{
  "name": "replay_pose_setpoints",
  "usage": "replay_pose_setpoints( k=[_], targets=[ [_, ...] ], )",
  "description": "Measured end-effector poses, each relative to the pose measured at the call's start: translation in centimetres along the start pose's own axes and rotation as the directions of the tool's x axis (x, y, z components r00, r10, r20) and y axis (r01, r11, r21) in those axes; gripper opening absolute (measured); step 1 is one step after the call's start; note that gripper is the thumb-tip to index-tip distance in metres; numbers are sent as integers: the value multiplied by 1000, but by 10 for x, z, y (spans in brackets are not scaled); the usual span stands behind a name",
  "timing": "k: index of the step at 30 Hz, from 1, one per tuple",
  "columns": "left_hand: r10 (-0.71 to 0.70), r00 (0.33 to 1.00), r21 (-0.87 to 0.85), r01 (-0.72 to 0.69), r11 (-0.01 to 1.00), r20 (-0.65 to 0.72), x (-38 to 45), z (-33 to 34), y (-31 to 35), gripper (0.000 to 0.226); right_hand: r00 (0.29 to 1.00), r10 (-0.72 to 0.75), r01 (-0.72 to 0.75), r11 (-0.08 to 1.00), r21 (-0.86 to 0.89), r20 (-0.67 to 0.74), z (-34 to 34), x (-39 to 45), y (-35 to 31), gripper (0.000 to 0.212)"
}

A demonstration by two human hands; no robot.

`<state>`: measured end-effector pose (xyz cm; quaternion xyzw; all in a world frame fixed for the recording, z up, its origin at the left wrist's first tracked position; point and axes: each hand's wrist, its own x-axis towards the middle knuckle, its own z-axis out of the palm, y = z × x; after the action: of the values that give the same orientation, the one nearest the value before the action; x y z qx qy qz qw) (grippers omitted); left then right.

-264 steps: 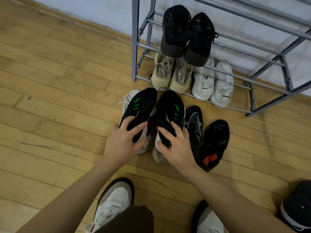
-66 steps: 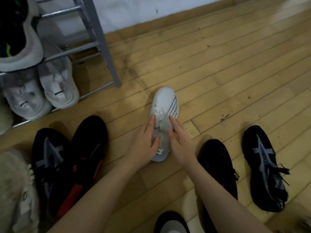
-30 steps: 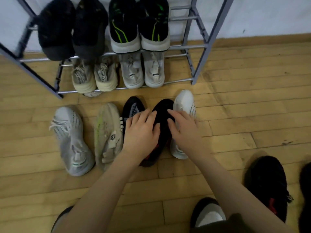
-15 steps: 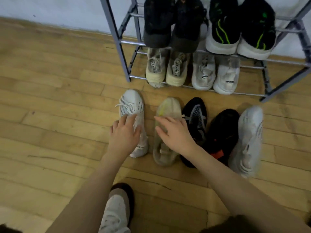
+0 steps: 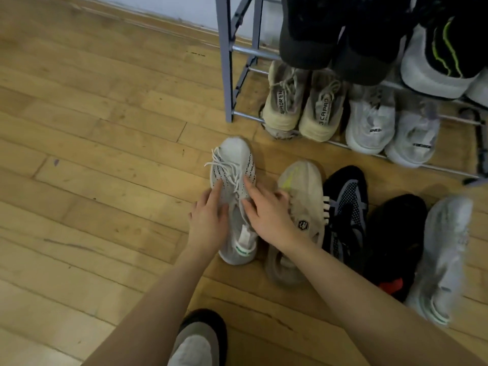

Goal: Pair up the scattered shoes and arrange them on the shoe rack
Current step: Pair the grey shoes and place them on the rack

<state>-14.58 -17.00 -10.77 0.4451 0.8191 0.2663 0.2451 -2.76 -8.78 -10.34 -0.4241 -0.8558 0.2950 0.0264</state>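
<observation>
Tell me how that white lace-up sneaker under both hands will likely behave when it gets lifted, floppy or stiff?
The white sneaker has a knit-looking upper, so it will probably flex and feel light. Its loose laces may dangle or snag. It lies flat on its sole, so it should slide rather than roll if the left hand and right hand push it.

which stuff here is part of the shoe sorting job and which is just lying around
Part of the job:
- white laced shoe, both hands on it: left hand, right hand
- beige shoe
- black and grey shoe
- black and red shoe
- white shoe far right
- shoe rack

Just there:
- wooden floor
- person's own shoe
</observation>
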Motion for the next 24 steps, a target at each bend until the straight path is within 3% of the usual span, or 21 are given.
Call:
replay_pose_setpoints(
  k=[3, 8, 12, 15, 20, 24],
  targets=[
    [39, 997, -195, -50, 980, -62, 0, -2, 10, 51, 995, 8, 11, 984, 176, -102, -8, -6, -1, 52],
    [197, 968, -167, -222, 961, -155, 7, -18, 38, 49, 963, 19, 76, 939, 335, -269, -38, -24, -1, 52],
    [332, 933, -137, -350, 927, -135, 4, -22, 73, 50, 933, 38, 95, 933, 347, -358, -71, -46, 12, 51],
    [359, 927, -188, -374, 908, -108, -2, -10, 99, 51, 877, 16, 127, 956, 264, -481, -91, -69, 29, 49],
    [436, 898, -250, -437, 864, -61, -20, 29, 146, 51, 800, 81, 26, 985, 169, -594, -118, -114, 70, 47],
    [476, 879, -248, -459, 853, 13, -30, 51, 193, 48, 782, 217, -60, 959, 276, -585, -132, -153, 106, 46]
  ],
)
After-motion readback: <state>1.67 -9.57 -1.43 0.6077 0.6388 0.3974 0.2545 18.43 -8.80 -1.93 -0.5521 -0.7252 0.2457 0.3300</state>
